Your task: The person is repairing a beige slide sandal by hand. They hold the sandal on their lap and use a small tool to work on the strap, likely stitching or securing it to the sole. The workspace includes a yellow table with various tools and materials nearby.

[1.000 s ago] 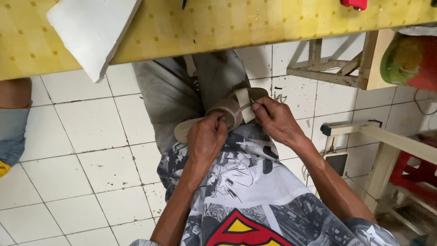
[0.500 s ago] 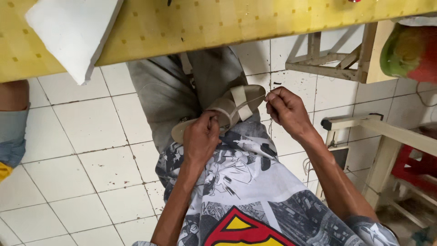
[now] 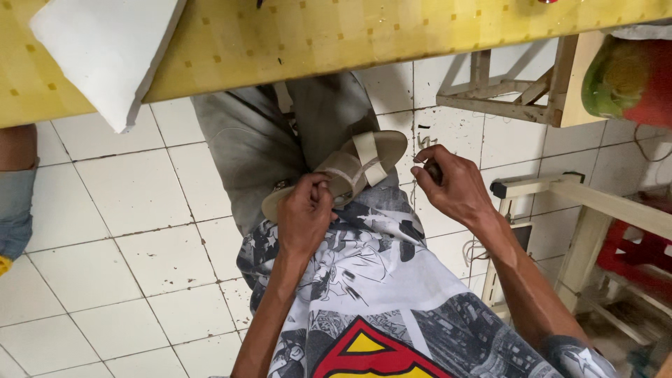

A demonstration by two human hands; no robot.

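On our lap, below the near edge of the yellow dotted table (image 3: 315,42), lies a flat beige sandal with pale cross straps (image 3: 350,171). Our left hand (image 3: 304,213) pinches its side tight. Our right hand (image 3: 455,185) is off to the right, not touching the sandal, fingers closed on something small and dark; we cannot tell what. We think the sandal could slide off our knees, since only one hand holds it.
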